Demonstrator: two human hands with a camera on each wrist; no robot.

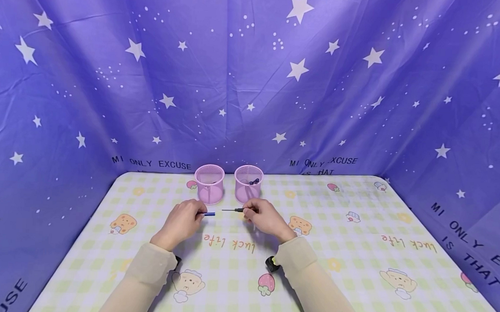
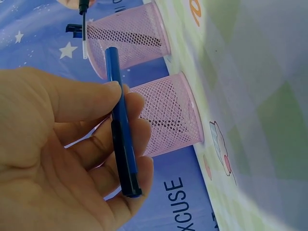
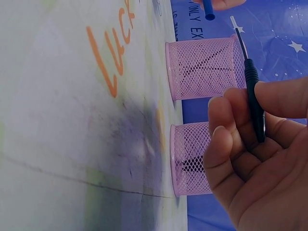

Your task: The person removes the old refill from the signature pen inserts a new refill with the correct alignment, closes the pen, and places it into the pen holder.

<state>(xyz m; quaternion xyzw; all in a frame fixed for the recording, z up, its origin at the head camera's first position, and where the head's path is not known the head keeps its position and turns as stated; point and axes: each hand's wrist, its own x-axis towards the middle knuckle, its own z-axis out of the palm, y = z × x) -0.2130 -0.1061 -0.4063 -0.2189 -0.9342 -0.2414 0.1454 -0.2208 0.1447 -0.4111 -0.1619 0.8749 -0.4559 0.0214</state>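
My left hand pinches a blue pen barrel with a black clip between thumb and fingers. The barrel's open end points toward the right hand. Between the thumb and fingers of my right hand is the pen's black front grip, its tip in the palm. From that grip a thin ink refill sticks out to the left, toward the barrel. In the head view a short gap separates the refill's end from the barrel, both held low over the table.
Just beyond the hands stand two pink mesh cups, a left one and a right one. Dark blue pen parts lean at the right cup's rim; thin dark sticks show through the left cup's mesh. A starry purple curtain hangs behind the checked tablecloth.
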